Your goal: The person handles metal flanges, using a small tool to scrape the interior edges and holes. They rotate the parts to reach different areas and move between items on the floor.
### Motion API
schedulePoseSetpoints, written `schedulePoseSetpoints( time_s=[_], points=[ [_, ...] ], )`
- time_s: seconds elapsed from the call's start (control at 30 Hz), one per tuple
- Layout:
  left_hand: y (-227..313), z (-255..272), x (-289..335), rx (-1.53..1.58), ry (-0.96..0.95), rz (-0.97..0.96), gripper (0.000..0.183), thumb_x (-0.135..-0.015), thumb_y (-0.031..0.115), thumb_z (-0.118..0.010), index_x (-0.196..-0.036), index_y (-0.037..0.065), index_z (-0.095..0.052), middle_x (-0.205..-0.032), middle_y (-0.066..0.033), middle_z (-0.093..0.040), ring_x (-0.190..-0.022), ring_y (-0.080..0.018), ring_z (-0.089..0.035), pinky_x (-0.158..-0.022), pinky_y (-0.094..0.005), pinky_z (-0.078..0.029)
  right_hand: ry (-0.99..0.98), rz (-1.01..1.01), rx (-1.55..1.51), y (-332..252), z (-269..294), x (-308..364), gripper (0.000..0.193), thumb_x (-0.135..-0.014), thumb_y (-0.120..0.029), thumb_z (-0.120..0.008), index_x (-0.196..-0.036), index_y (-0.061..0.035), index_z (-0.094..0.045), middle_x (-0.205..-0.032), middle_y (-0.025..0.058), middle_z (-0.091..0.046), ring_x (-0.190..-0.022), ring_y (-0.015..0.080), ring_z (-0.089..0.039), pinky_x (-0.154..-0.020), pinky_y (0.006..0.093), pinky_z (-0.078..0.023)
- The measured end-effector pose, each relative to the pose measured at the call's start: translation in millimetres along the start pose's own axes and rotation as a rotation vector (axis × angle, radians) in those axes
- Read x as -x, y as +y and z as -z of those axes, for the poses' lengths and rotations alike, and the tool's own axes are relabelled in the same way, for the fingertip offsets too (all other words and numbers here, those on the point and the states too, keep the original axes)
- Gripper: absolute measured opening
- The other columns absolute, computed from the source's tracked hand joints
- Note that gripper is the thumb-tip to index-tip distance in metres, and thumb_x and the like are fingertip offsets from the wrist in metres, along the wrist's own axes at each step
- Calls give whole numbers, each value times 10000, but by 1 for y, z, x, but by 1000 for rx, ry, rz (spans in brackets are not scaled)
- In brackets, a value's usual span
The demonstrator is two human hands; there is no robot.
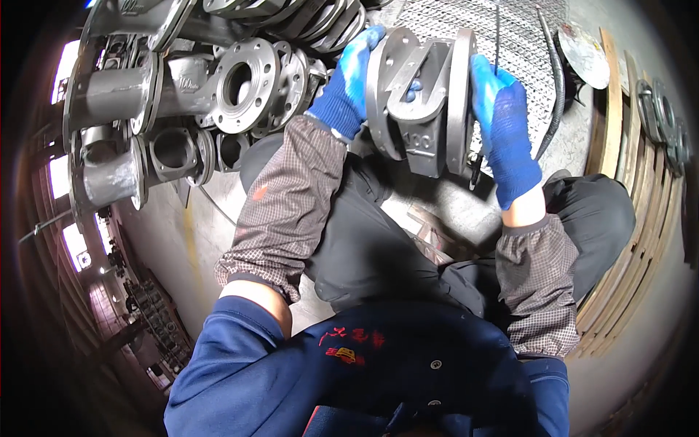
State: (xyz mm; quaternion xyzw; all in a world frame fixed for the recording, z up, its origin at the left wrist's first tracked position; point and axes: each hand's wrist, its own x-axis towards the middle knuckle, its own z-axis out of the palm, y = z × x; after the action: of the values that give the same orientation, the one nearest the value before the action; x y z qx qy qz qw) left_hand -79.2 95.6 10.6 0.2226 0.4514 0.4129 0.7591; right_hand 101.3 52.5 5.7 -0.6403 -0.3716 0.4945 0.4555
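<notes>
Between my hands is a grey cast-metal valve body (424, 120) with a round flange at each end and an oval opening facing up. My left hand (354, 81), in a blue glove, grips the left flange from its outer side. Blue glove material also shows through the body's opening; which hand it belongs to I cannot make out. On the other side, my right hand (504, 120), gloved alike, presses its palm and fingers against the right flange. Part of its fingers is hidden behind that flange. Below the valve body are my knees in dark trousers.
Several more grey flanged castings (244, 86) are stacked to the left. A bright textured metal sheet (528, 36) lies beyond my hands, with a dark hose (553, 95) along its right side. Wooden slats (641, 218) stretch along the right, with metal rings (659, 109) on them.
</notes>
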Motion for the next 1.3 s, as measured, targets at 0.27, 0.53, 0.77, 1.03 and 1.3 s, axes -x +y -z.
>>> schedulePoseSetpoints(
  time_s=[0.27, 0.53, 0.77, 1.03, 1.3],
  points=[
    [-13, -3, -26, -255, -92, -529, 439, -854, 215, -577, -1225, -2, -486, -1205, -168, -531, -1102, -250, -525, -957, -337, -411, -265, 420, 281, 10, 25, -51, 449, -796, -2, -476, -1237, 62, -424, -971, 256, -572, -911, 402, -562, -781, 395, -465],
    [-50, -13, -9, -743, -97, -787, 470, -909, 301, -504, -1242, -29, -468, -1207, -193, -503, -1146, -260, -477, -993, -346, -355, 12, 41, -309, 39, 26, -43, 407, -957, -295, -431, -1180, 31, -530, -1087, 78, -585, -953, 147, -536, -848, 285, -424],
    [-51, 7, -27, -921, 24, -907, 354, -942, 113, -422, -1283, 23, -452, -1270, -169, -492, -1213, -294, -441, -1037, -353, -330, 127, 111, -398, 45, 4, -25, 370, -949, -200, -453, -1200, 65, -517, -1165, 90, -571, -1059, 146, -519, -934, 274, -384],
    [-49, -16, 3, -179, 112, -366, 501, -933, 286, -497, -1317, -21, -400, -1339, -103, -442, -1237, -159, -408, -1048, -271, -294, 117, 95, -389, 55, 13, 5, 331, -942, -224, -492, -1121, 43, -572, -1055, 65, -609, -974, 130, -538, -884, 270, -410],
    [-53, -14, 43, -1010, -118, -735, 471, -860, 50, -554, -1294, -38, -394, -1197, -201, -535, -1115, -258, -531, -953, -342, -423, -91, 109, -236, 54, 42, 37, 341, -944, -275, -450, -1072, 7, -592, -938, 44, -617, -829, 122, -583, -751, 276, -467]
  ],
)
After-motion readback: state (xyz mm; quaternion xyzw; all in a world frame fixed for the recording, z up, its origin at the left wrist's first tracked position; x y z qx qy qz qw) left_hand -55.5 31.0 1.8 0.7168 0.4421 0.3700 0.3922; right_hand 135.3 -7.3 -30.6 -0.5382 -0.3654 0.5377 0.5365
